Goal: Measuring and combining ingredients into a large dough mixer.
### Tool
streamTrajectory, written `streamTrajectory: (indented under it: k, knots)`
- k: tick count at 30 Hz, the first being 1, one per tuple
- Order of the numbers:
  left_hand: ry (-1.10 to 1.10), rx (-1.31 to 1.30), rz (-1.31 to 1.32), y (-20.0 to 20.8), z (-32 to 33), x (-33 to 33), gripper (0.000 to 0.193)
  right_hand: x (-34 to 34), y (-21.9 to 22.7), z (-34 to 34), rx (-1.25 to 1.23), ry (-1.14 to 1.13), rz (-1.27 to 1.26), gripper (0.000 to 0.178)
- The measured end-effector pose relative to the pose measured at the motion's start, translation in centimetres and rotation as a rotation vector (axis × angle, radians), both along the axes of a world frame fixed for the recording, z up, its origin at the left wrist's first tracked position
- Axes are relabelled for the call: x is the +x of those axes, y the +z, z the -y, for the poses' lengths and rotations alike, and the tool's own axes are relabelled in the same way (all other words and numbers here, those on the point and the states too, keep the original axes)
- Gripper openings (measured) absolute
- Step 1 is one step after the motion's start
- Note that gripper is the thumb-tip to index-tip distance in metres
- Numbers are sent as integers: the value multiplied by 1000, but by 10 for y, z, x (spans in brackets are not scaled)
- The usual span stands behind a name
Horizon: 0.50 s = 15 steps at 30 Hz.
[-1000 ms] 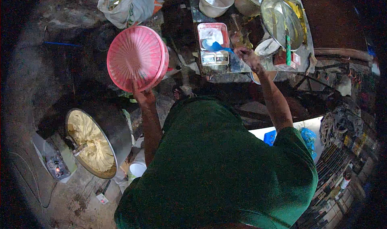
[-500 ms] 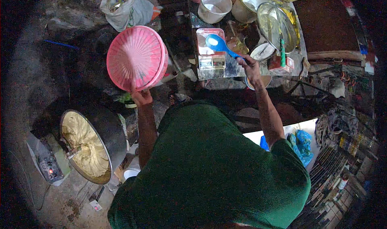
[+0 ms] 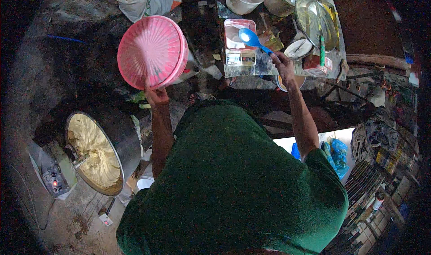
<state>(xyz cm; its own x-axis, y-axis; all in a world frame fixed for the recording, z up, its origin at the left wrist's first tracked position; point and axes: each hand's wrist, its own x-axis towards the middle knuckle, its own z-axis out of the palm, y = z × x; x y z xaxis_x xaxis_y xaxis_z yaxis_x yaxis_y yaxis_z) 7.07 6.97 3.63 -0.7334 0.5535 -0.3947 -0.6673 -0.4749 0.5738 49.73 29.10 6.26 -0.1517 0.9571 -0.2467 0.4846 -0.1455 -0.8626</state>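
Observation:
My left hand grips the near edge of a round pink plastic container with a ribbed, pale-dusted face; whether that face is a lid or the inside, I cannot tell. In my right hand is the handle of a blue spoon, a bright white patch in its bowl. The spoon is over a small pink-rimmed kitchen scale whose pan holds something whitish. Right of the spoon lie a white round dish and a steel bowl with a green-handled tool in it.
Pale dough or batter fills a large mixer bowl at the left. Along the table's far side stand a white tub and more containers. A white sack sits beyond the pink container. Blue plastic bags lie at the right.
The view has shifted slightly, so the table sits a little higher and further right. Both hands keep their holds; the spoon stays over the scale's pan.

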Motion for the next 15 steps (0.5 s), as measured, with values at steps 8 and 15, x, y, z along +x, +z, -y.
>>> streamTrajectory:
  k: [8, 15]
  knots:
    - [-190, 0, 14, 25, -17, -2, 40, 4, -8, -10, 7, 17, 21, 28]
    - [-150, -37, -48, -4, -17, -11, 47, 51, -119, -61, -569, 6, 298, 33]
